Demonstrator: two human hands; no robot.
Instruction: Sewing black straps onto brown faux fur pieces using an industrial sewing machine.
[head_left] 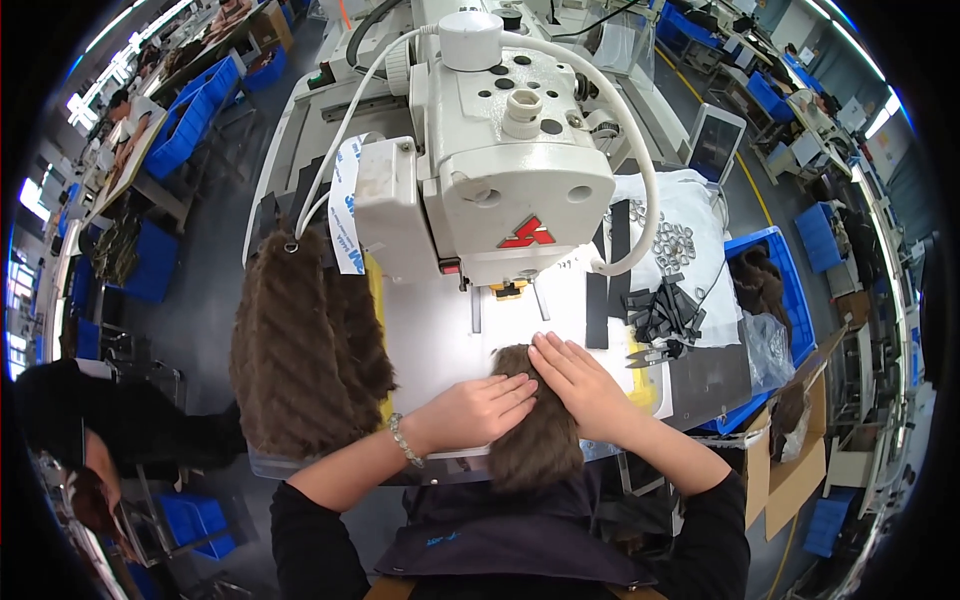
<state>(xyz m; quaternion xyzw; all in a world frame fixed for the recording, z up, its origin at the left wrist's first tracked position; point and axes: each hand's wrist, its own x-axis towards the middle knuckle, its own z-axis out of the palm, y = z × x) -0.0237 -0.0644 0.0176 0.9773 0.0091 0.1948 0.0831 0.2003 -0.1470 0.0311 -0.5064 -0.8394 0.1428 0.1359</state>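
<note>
A small brown fur piece [537, 452] lies at the front edge of the white sewing table, its lower end hanging toward me. My left hand [468, 413] rests on its left side, fingers stretched out flat across the fur. From the right, my right hand [578, 388] lies flat along its upper right edge, fingers straight and pointing away from me. Beyond my fingertips is the stitching area [508, 291] of a white industrial sewing machine [515, 185], with the fur short of it. Whatever lies beneath the fur is hidden.
Large brown fur pieces [305, 345] hang on the left. At right, metal rings [672, 245] and short black straps [665, 310] lie on white cloth, with thread snips [655, 355] near. Beyond stand a blue bin [803, 315] and cardboard box [800, 470]. Another person [100, 420] is at far left.
</note>
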